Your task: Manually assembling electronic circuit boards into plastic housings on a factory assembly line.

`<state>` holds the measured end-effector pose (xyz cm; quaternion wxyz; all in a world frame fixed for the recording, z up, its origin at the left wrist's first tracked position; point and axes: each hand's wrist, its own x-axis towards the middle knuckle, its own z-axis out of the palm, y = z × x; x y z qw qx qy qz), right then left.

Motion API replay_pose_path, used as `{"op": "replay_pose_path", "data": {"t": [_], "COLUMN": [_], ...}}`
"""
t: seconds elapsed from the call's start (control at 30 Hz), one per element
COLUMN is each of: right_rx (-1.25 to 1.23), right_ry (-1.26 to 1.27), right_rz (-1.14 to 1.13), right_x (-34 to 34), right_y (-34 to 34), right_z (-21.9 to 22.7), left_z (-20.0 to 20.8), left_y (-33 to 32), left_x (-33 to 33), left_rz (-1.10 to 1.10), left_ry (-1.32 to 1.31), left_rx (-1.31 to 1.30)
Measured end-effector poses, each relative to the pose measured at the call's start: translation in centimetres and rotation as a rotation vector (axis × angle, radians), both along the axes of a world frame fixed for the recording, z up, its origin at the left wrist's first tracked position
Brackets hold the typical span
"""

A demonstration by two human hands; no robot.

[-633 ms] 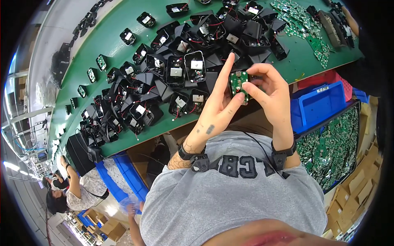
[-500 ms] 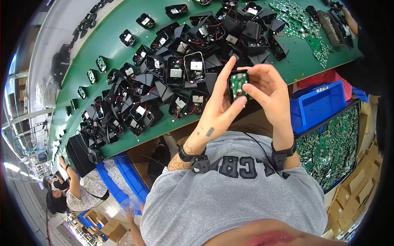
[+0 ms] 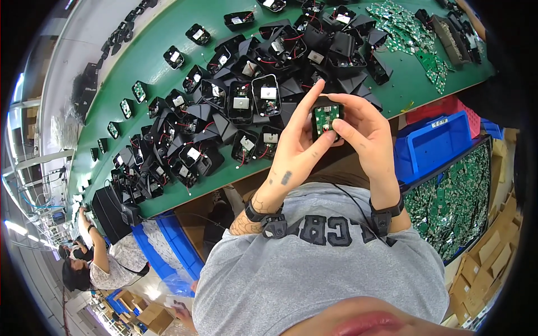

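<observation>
Between both hands I hold a small black housing with a green circuit board (image 3: 325, 119) set in its open face. My left hand (image 3: 300, 143) grips it from the left, with the thumb at the board's lower edge and the index finger stretched out past the top. From the right, my right hand (image 3: 367, 137) curls its fingers around the housing's side, and its thumb presses on the board. The underside of the housing is hidden by my palms. Just beyond my hands, open black housings (image 3: 265, 95) with silver metal blocks and red wires lie on the green table (image 3: 224, 182).
Loose circuit boards (image 3: 400, 28) are heaped at the far right. An empty blue bin (image 3: 434, 147) stands right of me, beside a tray of boards (image 3: 451, 196). More filled housings (image 3: 126, 108) line the table's left. Another person (image 3: 103, 266) works at the far left.
The held housing has tilted, so its circuit board now faces me more squarely. My hands have dropped very slightly and still grip it.
</observation>
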<state>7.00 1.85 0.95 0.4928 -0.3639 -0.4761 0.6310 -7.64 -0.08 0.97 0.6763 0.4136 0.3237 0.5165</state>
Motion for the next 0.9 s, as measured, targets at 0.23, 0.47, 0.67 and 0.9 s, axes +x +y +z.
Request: {"op": "replay_pose_path", "data": {"t": [0.23,0.47,0.67,0.9], "right_rx": [-0.004,0.017,-0.026,0.287], "right_ry": [-0.033,-0.009,0.078,-0.071], "right_rz": [0.022,0.010,0.059,-0.009], "right_x": [0.0,0.0,-0.7,-0.4], "right_y": [0.4,0.2,0.3,1.3], "right_z": [-0.3,0.4,0.3,0.1], "left_z": [0.6,1.6,0.0,0.2], "left_y": [-0.2,-0.1,-0.3,1.0], "left_x": [0.2,0.1,0.6,1.1], "left_rz": [-0.015,0.006,0.208,0.351], "left_ry": [0.099,0.262,0.386,0.486], "left_rx": [0.013,0.044,0.186,0.536]}}
